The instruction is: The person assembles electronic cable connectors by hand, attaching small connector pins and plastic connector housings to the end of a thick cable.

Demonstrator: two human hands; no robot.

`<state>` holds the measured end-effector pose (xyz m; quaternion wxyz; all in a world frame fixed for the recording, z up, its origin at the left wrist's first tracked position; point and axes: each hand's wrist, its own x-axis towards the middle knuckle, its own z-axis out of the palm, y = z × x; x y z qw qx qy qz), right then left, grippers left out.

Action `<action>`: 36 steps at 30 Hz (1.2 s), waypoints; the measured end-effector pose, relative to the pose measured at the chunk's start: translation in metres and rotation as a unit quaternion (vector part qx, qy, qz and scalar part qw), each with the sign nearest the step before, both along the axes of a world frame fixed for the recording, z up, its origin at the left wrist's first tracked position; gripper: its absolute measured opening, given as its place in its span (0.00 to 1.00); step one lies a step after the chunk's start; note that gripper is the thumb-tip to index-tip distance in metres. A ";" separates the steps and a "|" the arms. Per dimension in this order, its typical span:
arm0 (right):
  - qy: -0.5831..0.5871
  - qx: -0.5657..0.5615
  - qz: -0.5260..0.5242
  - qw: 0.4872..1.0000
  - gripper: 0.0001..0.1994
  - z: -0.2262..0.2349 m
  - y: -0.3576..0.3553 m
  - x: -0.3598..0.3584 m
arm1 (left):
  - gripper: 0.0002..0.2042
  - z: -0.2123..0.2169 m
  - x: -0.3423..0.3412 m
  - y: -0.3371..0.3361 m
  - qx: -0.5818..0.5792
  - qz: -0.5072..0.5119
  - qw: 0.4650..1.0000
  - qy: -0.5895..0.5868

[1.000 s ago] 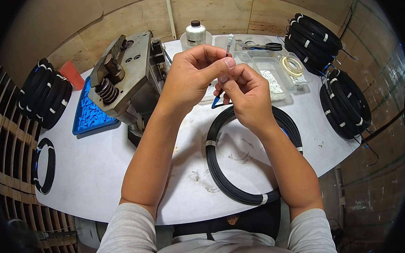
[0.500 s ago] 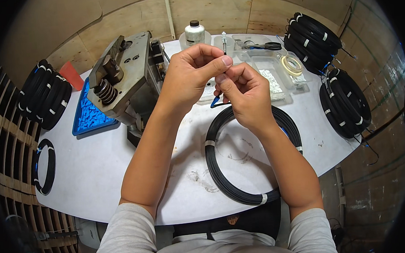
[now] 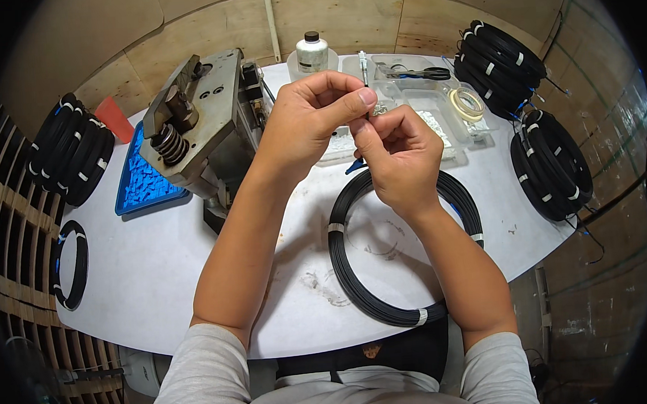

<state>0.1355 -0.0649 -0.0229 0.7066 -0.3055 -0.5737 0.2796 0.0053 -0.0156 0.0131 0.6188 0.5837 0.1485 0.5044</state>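
Over the middle of the table, both my hands meet on a thin black cable whose pale, narrow connector (image 3: 364,64) points up and away from me. My left hand (image 3: 308,126) pinches it between thumb and forefinger just below the connector. Right beneath, the thumb and fingers of my right hand (image 3: 405,157) are closed round the same cable. A small blue tag (image 3: 355,166) sticks out under the right hand. Much of the cable is hidden by the fingers. Below the hands lies a large black cable coil (image 3: 345,274), bound with white bands, partly covered by my right forearm.
Left of my hands stands a metal press (image 3: 205,113), beside a blue tray (image 3: 143,178) of small blue pieces. Clear plastic bins (image 3: 413,98), scissors (image 3: 426,73), a tape roll (image 3: 467,104) and a white bottle (image 3: 311,55) stand behind. More coils (image 3: 552,164) sit at both table ends.
Both hands have shifted slightly to the right with the cable. The blue tag under the right hand has moved right too, and less of it and the cable shows.
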 end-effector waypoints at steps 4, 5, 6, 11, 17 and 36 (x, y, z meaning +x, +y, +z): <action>-0.004 -0.008 -0.018 1.000 0.09 0.001 0.000 -0.001 | 0.06 -0.001 0.000 0.002 0.019 0.017 0.999 0.028; -0.001 -0.007 -0.020 1.000 0.09 0.001 0.000 -0.001 | 0.06 -0.001 0.000 0.002 0.022 0.024 0.999 0.039; -0.001 -0.007 -0.020 1.000 0.09 0.000 0.000 0.000 | 0.06 -0.001 0.001 0.001 0.022 0.025 0.999 0.039; -0.034 -0.021 -0.043 0.998 0.11 -0.001 0.001 0.000 | 0.08 0.001 0.001 -0.004 0.027 0.034 0.998 0.039; -0.024 -0.024 -0.038 0.999 0.11 -0.002 0.002 -0.002 | 0.10 -0.001 0.003 -0.001 0.035 0.054 0.997 0.030; -0.037 0.000 -0.063 0.997 0.10 -0.004 0.004 -0.001 | 0.07 0.000 0.003 -0.002 0.025 0.061 0.997 0.039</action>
